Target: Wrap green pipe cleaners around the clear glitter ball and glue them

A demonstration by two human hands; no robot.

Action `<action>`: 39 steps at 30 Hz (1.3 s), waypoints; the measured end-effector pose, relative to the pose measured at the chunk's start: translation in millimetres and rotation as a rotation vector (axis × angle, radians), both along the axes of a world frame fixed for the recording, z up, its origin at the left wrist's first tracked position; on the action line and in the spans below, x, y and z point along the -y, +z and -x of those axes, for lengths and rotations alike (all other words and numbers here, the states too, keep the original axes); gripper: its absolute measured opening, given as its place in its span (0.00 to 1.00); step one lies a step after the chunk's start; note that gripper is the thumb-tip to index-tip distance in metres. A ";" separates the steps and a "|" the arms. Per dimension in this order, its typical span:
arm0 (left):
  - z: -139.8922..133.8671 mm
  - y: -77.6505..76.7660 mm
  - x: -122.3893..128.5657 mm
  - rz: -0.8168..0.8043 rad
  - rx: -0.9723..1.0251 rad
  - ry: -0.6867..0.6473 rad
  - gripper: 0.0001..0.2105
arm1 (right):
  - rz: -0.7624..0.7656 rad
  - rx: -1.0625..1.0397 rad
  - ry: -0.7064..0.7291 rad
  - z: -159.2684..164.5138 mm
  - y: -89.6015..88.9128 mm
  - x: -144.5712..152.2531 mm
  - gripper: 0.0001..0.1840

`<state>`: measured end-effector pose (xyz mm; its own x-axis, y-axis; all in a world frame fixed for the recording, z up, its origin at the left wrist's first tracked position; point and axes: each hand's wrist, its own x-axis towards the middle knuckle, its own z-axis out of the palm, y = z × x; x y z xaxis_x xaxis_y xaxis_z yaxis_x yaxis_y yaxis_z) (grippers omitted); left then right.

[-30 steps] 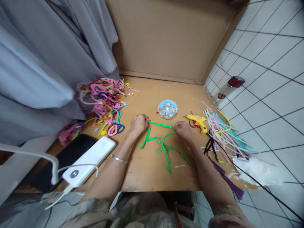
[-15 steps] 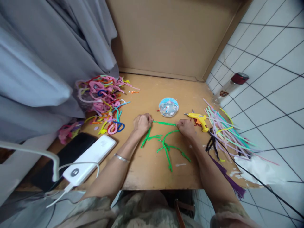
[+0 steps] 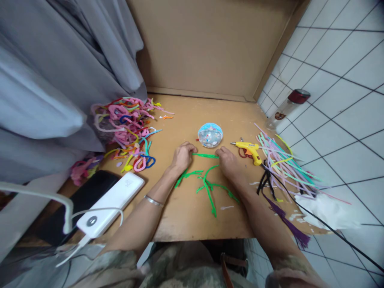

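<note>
Fingers of the left hand (image 3: 183,157) and right hand (image 3: 227,161) pinch the ends of a green strip (image 3: 205,155) between them; overpulling could slip one free, and a lowered wrist could shift the branched green piece (image 3: 209,190) on their near side.

Two hands (image 3: 183,157), one held green stem (image 3: 205,156), one glue gun (image 3: 249,148), one power bank (image 3: 112,202), one bottle (image 3: 281,115)
</note>
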<state>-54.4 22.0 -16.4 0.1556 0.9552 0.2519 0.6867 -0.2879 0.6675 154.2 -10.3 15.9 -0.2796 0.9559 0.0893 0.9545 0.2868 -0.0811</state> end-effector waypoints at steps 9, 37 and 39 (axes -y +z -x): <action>-0.3 11.1 6.0 0.040 -0.226 -0.009 0.15 | 0.119 0.250 0.038 15.0 13.4 6.7 0.17; -20.6 18.9 16.5 -0.014 -0.371 -0.058 0.12 | 0.136 0.339 0.036 28.1 19.5 8.3 0.20; -21.5 15.0 15.5 -0.041 -0.351 -0.130 0.11 | 0.128 0.330 0.040 27.7 18.9 8.9 0.20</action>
<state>-32.9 6.6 -1.4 0.3586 0.9120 0.1991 0.8274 -0.4093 0.3846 126.5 -19.2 34.9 -0.3112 0.9412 -0.1319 0.9234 0.3323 0.1923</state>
